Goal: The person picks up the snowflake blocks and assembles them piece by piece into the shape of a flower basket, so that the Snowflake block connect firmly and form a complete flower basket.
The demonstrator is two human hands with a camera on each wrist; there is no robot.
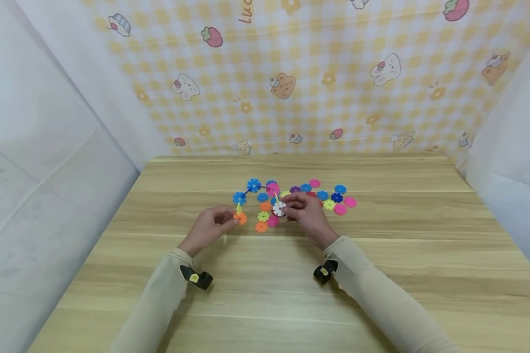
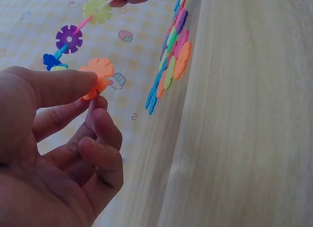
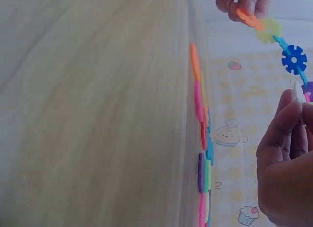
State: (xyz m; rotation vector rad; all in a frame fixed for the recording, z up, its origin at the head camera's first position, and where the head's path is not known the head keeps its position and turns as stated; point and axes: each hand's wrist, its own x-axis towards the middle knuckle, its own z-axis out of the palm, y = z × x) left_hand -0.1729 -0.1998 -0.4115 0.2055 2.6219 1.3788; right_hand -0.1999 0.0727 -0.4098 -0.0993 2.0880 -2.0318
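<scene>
Above the surface point(image 1: 258, 279), the left hand point(image 1: 206, 228) pinched an orange disc point(image 1: 241, 218) between thumb and finger, its other fingers loosely curled. Opposite it, the right hand point(image 1: 310, 215) pinched a white disc point(image 1: 279, 209) by its rim. Between the two ran a chain point(image 1: 253, 185) of notched discs, slotted edge to edge and held clear of the wood in an arch. From where I stood it looked light, thin plastic: each disc stiff, smooth and perhaps a little slippery, the joints tight enough to keep the curve. Those slots seemed the weak spots, apt to twist or pop loose if tugged, so the flat faces of the end discs, or a disc right beside a joint, seemed best to grip. Beyond, loose discs point(image 1: 329, 204) lay flat on the surface, before a checked cloth point(image 1: 229, 117).
</scene>
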